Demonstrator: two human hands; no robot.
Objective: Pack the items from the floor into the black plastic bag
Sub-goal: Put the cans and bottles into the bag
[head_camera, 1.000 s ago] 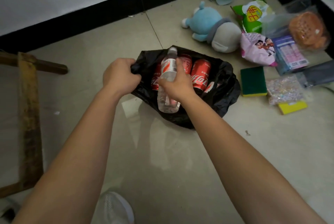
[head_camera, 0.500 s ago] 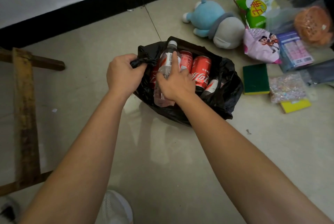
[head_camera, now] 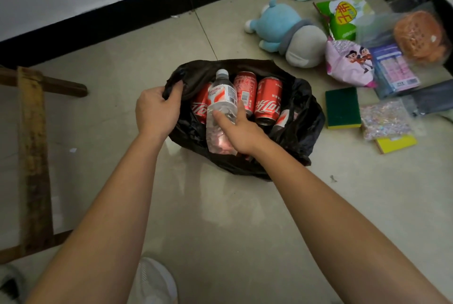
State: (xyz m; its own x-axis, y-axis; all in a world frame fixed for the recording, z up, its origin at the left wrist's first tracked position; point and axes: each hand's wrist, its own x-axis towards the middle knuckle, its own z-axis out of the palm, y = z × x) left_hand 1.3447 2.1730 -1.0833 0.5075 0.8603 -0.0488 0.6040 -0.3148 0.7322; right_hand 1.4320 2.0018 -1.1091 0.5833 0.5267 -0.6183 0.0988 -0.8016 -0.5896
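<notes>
A: Head view: what has changed for you in the last second?

B: Your water bottle (head_camera: 221, 110) has gone from upright over the opening to lying down among the red cola cans (head_camera: 267, 100) inside the black plastic bag (head_camera: 304, 127), cap toward the wall. So this item looks as good as packed; you probably only need to let go.

A: And your grip on each side?

B: Your right hand (head_camera: 241, 129) is closed on the bottle's lower half, fingers wrapped over it, thumb along the clear body. Your left hand (head_camera: 157, 110) is clenched narrow on the bag's rim, pinching a bunch of plastic and pulling the mouth open.

A: What is left on the floor (head_camera: 220, 205)?

B: Plenty, just right of the bag: a blue plush toy (head_camera: 282, 26), a green snack packet (head_camera: 343, 17), a pink packet (head_camera: 348, 63), a green sponge (head_camera: 342, 107), a glitter pouch (head_camera: 384, 120). By my reckoning, you're early in the job.
</notes>
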